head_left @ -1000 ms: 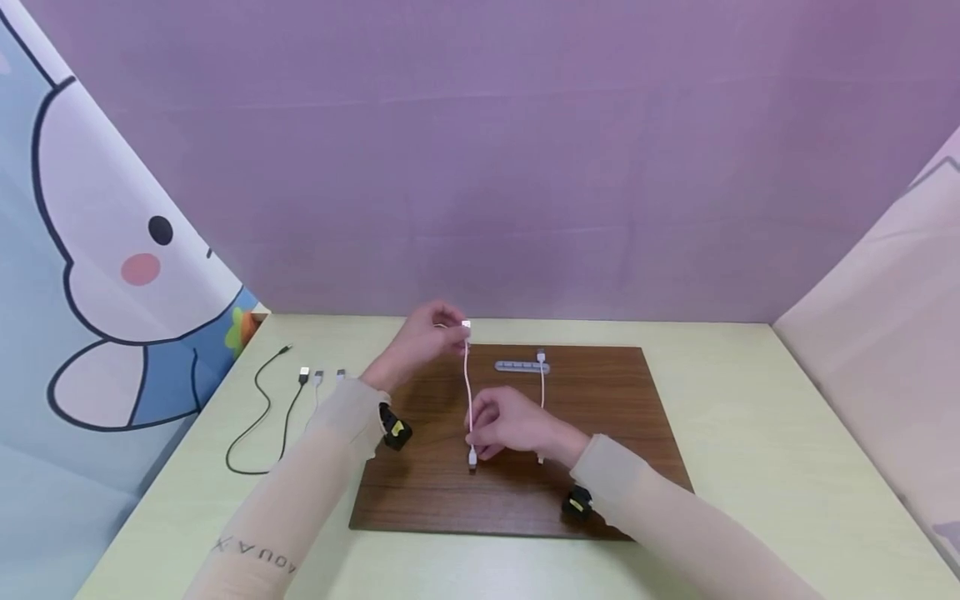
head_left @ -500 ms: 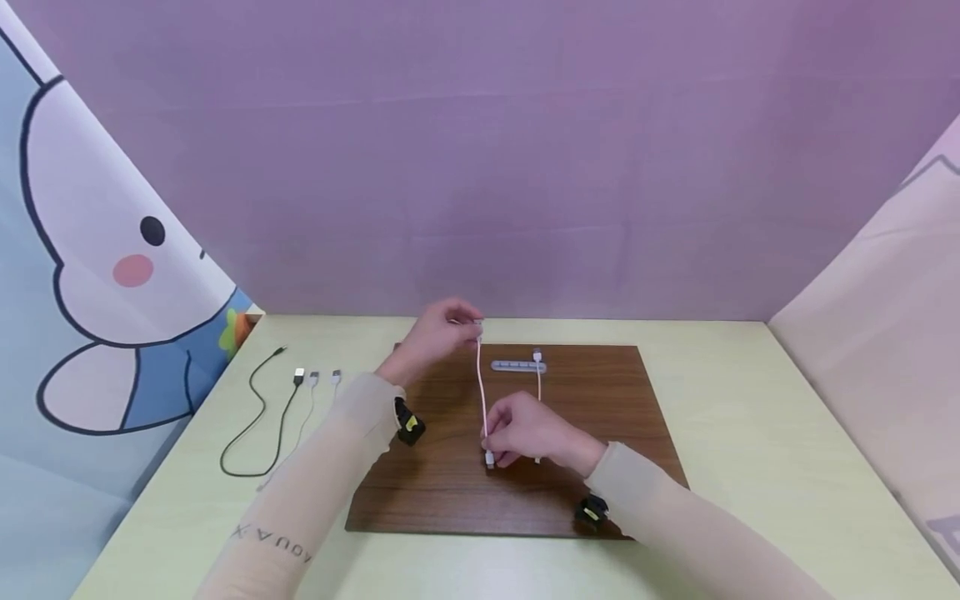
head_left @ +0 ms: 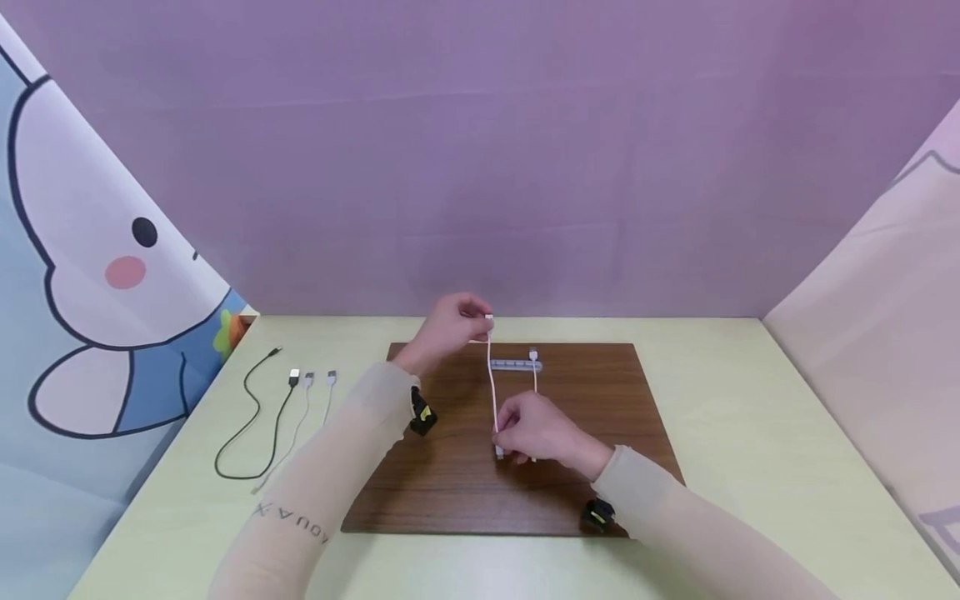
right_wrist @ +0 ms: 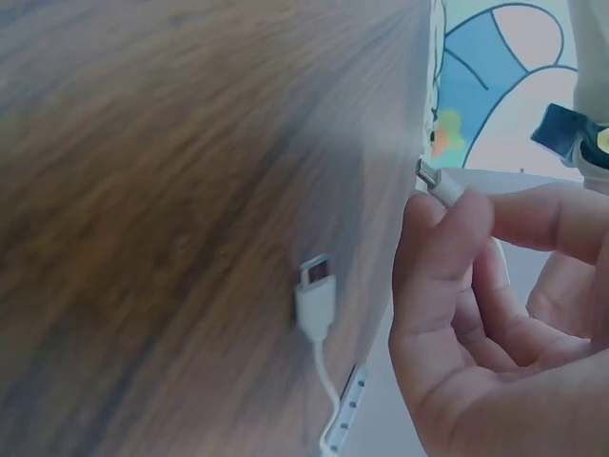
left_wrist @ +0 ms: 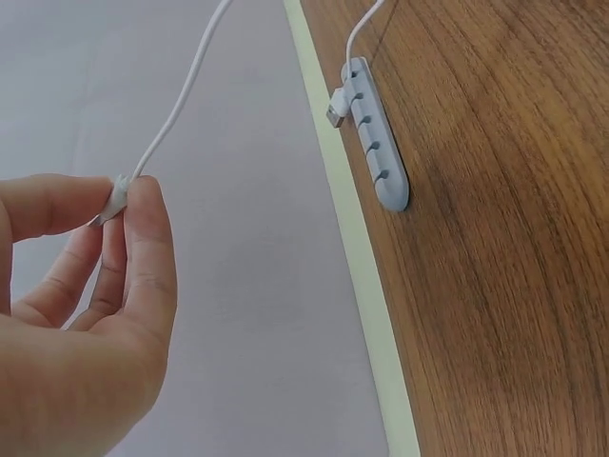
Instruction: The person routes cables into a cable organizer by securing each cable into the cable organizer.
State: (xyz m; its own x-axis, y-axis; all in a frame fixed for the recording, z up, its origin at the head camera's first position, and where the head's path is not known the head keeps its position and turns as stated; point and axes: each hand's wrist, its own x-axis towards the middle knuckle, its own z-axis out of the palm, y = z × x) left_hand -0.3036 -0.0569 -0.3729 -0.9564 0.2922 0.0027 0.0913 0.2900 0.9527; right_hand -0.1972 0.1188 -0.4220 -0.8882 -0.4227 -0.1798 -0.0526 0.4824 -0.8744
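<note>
My left hand (head_left: 448, 327) pinches one plug (left_wrist: 116, 200) of a white USB cable (head_left: 491, 375) between thumb and fingers, raised near the far edge of a brown wooden board (head_left: 450, 496). Nearer me, my right hand (head_left: 542, 429) pinches the other plug (right_wrist: 447, 188), its metal tip showing. The cable stretches between both hands above the board, just left of a grey slotted cable clip (left_wrist: 379, 143). In the clip's end slot sits a second white USB cable (head_left: 535, 379); its far plug (left_wrist: 337, 107) hangs past the clip, its near plug (right_wrist: 316, 303) lies over the board.
Left of the board on the pale table (head_left: 750, 433) lie a looped black cable (head_left: 258, 408) and two white cables, one fully visible (head_left: 306, 408) and one partly behind my left sleeve (head_left: 327, 404). A purple cloth (head_left: 480, 167) hangs behind the table.
Both hands have shifted right with the white cable, bringing it beside the left end of the clip. The second cable stays in its slot.
</note>
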